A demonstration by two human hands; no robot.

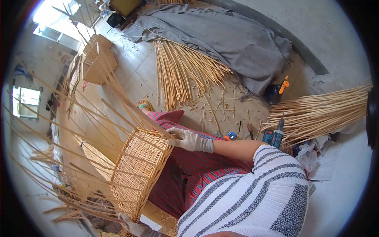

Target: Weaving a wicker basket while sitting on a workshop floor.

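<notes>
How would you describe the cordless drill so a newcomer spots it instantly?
Start at the big bundle of pale wicker rods fanning in from the right edge. At its lower left tip, on the dusty floor just beyond the person's striped sleeve, stands the cordless drill. Its teal-and-black body sets it apart from the small orange-handled tools beside it.

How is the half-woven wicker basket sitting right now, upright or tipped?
Tipped on its side: the basket rests across the lap, long unwoven stakes fanning leftward, with the right hand on its upper rim.

Both gloved hands are spread apart: right hand [188, 140] fingers curled forward, left hand [133, 226] low, gripping.
</notes>
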